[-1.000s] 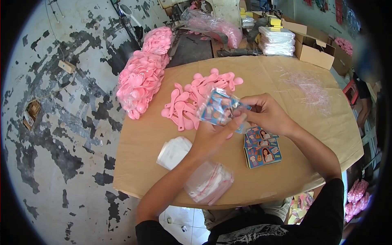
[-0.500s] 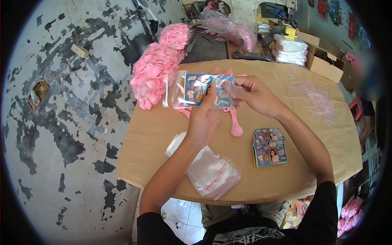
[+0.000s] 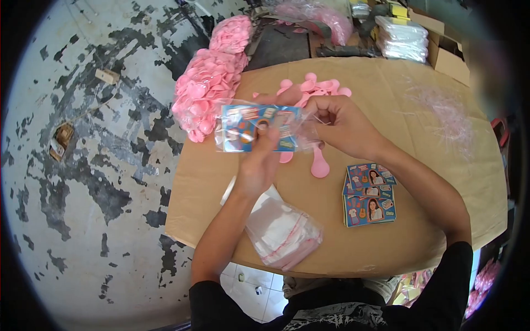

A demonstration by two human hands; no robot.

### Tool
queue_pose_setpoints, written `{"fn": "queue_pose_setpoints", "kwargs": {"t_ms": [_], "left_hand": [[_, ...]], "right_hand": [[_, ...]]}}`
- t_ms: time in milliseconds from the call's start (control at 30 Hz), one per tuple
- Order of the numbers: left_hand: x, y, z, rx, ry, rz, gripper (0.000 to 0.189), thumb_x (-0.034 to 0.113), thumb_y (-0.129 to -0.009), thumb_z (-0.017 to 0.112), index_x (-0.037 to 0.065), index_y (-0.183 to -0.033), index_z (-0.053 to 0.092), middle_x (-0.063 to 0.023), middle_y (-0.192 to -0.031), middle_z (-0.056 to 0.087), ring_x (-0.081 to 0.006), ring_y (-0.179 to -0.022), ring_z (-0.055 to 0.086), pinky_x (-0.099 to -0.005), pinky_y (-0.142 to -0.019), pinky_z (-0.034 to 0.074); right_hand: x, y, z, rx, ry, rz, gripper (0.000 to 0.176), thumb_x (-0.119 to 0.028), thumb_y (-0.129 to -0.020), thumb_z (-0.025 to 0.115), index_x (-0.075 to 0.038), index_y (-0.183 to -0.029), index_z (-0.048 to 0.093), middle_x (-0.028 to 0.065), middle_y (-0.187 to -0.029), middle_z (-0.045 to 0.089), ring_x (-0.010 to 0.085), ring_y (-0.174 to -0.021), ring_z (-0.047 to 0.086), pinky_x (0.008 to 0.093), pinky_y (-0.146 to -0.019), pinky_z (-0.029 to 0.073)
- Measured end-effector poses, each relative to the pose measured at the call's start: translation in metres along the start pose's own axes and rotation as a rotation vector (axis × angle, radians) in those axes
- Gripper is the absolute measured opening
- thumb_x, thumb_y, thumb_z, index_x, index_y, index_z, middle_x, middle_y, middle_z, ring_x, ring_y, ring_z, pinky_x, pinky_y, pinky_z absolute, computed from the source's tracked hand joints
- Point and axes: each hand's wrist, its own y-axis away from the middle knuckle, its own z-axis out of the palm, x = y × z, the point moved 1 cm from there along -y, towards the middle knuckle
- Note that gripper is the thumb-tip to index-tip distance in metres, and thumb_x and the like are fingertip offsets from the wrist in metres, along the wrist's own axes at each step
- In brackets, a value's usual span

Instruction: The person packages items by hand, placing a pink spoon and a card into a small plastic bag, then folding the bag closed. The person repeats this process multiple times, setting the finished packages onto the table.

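A blue printed card (image 3: 234, 128) lies inside a clear plastic bag (image 3: 220, 132), held up over the table. My left hand (image 3: 259, 160) grips the bagged card, its thumb across the front. My right hand (image 3: 345, 129) pinches the bag's right end. Pink plastic spoons (image 3: 320, 164) lie beneath and behind the hands, partly hidden. Nearer my body, a stack of clear bags (image 3: 284, 231) rests by my left forearm. Stacked blue cards (image 3: 370, 212) sit to the right, inside my right forearm.
Large bags of pink spoons (image 3: 207, 91) stand at the table's back left edge. Loose clear plastic (image 3: 447, 118) lies at the right on the brown-covered table (image 3: 419, 220). Behind are a stack of packed bags (image 3: 403, 38) and a cardboard box (image 3: 450, 63).
The bagged card has shifted left and slightly down with my left hand. The view has tilted lower, and more pink spoons show behind my hands.
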Motion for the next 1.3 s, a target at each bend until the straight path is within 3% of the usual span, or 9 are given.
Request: {"fn": "queue_pose_setpoints", "kwargs": {"t_ms": [233,400,500,600,700,1000,1100,1200,1300], "left_hand": [[-0.009,0.003,-0.002,-0.080,-0.123,0.040,0.038,0.003,-0.090,0.055,0.010,-0.125,0.041,-0.0183,-0.138,0.045,-0.0300,-0.130,0.043,-0.0428,-0.106,0.036],[0.002,0.003,-0.011,0.252,-0.082,0.039,0.042,0.000,-0.087,0.061,0.010,-0.124,0.041,-0.0197,-0.137,0.045,-0.0274,-0.129,0.043,-0.0420,-0.106,0.037],[0.004,-0.004,-0.009,0.237,-0.187,0.083,0.041,0.000,-0.087,0.062,0.008,-0.122,0.043,-0.0193,-0.136,0.046,-0.0257,-0.127,0.046,-0.0407,-0.105,0.039],[0.004,-0.006,-0.018,0.236,-0.216,0.107,0.040,-0.001,-0.087,0.062,0.007,-0.121,0.044,-0.0190,-0.134,0.049,-0.0236,-0.123,0.050,-0.0382,-0.102,0.043],[0.008,-0.010,-0.029,0.341,-0.127,0.124,0.037,-0.001,-0.087,0.063,0.007,-0.118,0.047,-0.0182,-0.130,0.052,-0.0196,-0.115,0.055,-0.0344,-0.097,0.046],[0.002,-0.010,-0.030,0.278,-0.150,0.123,0.033,-0.001,-0.087,0.063,0.007,-0.116,0.049,-0.0165,-0.127,0.055,-0.0214,-0.114,0.057,-0.0370,-0.098,0.047],[0.002,-0.012,-0.033,0.275,-0.106,0.128,0.033,0.000,-0.087,0.063,0.007,-0.117,0.049,-0.0164,-0.128,0.054,-0.0228,-0.117,0.055,-0.0385,-0.099,0.046],[0.002,-0.013,-0.035,0.321,-0.066,0.091,0.035,0.003,-0.088,0.063,0.006,-0.119,0.047,-0.0158,-0.130,0.053,-0.0222,-0.117,0.055,-0.0386,-0.100,0.046],[0.003,-0.014,-0.039,0.372,0.021,0.077,0.037,0.006,-0.089,0.062,0.005,-0.122,0.045,-0.0155,-0.131,0.052,-0.0212,-0.117,0.054,-0.0392,-0.101,0.045]], "right_hand": [[-0.002,0.002,0.001,-0.025,-0.038,0.000,0.025,-0.014,-0.094,0.053,0.003,-0.110,0.061,0.0049,-0.085,0.063,0.0091,-0.068,0.058,0.0247,-0.057,0.049],[-0.012,0.001,-0.007,0.030,-0.370,0.122,0.029,-0.022,-0.098,0.049,-0.002,-0.118,0.056,0.0040,-0.090,0.062,0.0095,-0.074,0.058,0.0247,-0.057,0.049],[-0.015,0.002,-0.010,0.073,-0.059,0.029,0.038,-0.035,-0.101,0.043,-0.003,-0.112,0.059,0.0039,-0.086,0.061,0.0090,-0.070,0.056,0.0242,-0.055,0.047],[-0.020,-0.002,-0.022,0.014,0.213,-0.069,0.038,-0.035,-0.101,0.042,-0.004,-0.108,0.062,0.0036,-0.083,0.061,0.0109,-0.074,0.057,0.0238,-0.055,0.046],[-0.020,-0.006,-0.041,0.128,-0.100,-0.039,0.023,-0.022,-0.097,0.053,-0.005,-0.107,0.065,0.0064,-0.090,0.064,0.0093,-0.070,0.058,0.0245,-0.065,0.049],[0.052,0.009,-0.026,-0.352,1.070,-0.389,0.023,-0.008,-0.082,0.064,-0.011,-0.104,0.065,0.0053,-0.123,0.055,0.0248,-0.122,0.044,0.0414,-0.102,0.037],[0.042,0.005,-0.036,-0.311,1.227,-0.443,0.022,-0.012,-0.083,0.063,-0.010,-0.105,0.063,0.0097,-0.109,0.060,0.0253,-0.111,0.053,0.0405,-0.091,0.044],[0.015,0.001,-0.047,-0.283,1.026,0.131,0.019,-0.018,-0.089,0.060,-0.008,-0.105,0.061,0.0105,-0.089,0.063,0.0247,-0.088,0.060,0.0391,-0.074,0.047],[0.003,-0.003,-0.058,-0.031,0.696,-0.032,0.021,-0.021,-0.094,0.055,-0.004,-0.107,0.060,0.0061,-0.073,0.059,0.0183,-0.066,0.056,0.0347,-0.059,0.043]]}}
